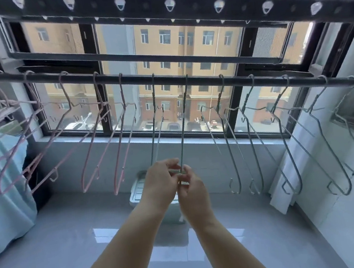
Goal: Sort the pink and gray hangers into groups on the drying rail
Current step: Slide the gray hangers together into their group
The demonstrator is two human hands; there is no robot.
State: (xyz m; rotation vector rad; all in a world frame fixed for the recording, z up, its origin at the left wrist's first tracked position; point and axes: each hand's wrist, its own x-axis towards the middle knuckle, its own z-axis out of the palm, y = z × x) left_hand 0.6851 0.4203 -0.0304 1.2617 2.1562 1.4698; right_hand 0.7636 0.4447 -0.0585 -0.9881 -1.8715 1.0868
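Observation:
A dark drying rail [166, 78] runs across the view from left to right. Several pink hangers [90, 146] hang on its left half. Several gray hangers [228, 141] hang on its right half. Two gray hangers hang in the middle, one [154, 127] to the left and one [183, 124] to the right. My left hand [161, 183] pinches the bottom of the left one. My right hand [191, 188] grips the bottom of the right one. Both hands touch each other below the rail.
A perforated rack bar [181, 3] with pegs runs overhead. Behind the rail is a window [164, 55] with dark frames. A light blue cloth [1, 183] hangs at the left. A white object [140, 189] sits on the glossy floor under my hands. A white wall [338, 183] stands to the right.

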